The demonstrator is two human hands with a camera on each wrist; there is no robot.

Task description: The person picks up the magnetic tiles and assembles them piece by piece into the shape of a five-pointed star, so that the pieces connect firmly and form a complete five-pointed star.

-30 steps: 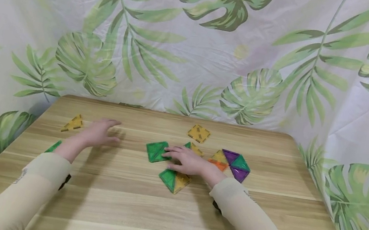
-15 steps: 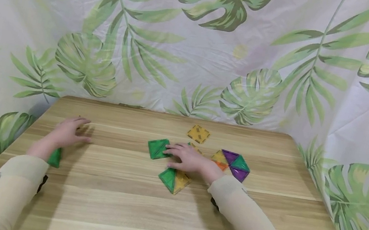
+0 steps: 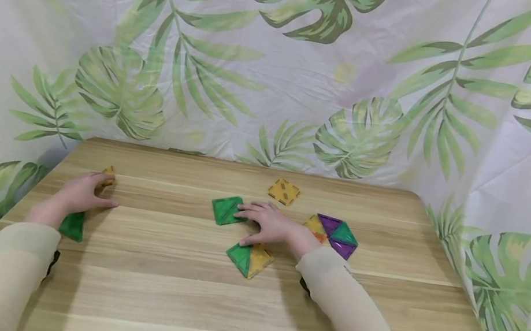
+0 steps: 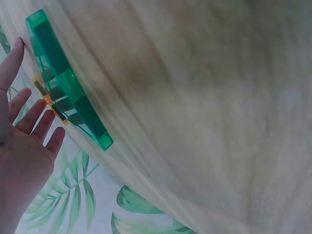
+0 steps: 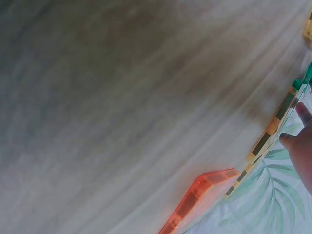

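Note:
My left hand (image 3: 81, 193) reaches over the left side of the table, fingers loosely spread, close to a yellow triangular magnetic tile (image 3: 108, 174) partly hidden behind the fingers. Below that wrist lies a green triangular magnetic tile (image 3: 72, 227), large in the left wrist view (image 4: 68, 80). In the middle, the fingertips of my right hand (image 3: 268, 223) rest at the right edge of two green triangular tiles (image 3: 226, 210) forming a square. The thumb is right at the top of a green and yellow tile pair (image 3: 250, 259). Neither hand grips anything.
Right of the right hand, yellow, purple, green and orange tiles make a partial hexagon (image 3: 345, 234). A yellow square of tiles (image 3: 284, 191) lies farther back. The wooden table (image 3: 156, 311) ends at a leaf-print cloth (image 3: 282, 63).
My left hand has moved left, to the yellow triangle. The right hand has stayed nearly in place and covers a yellow tile that showed behind it; the green square has shifted slightly away.

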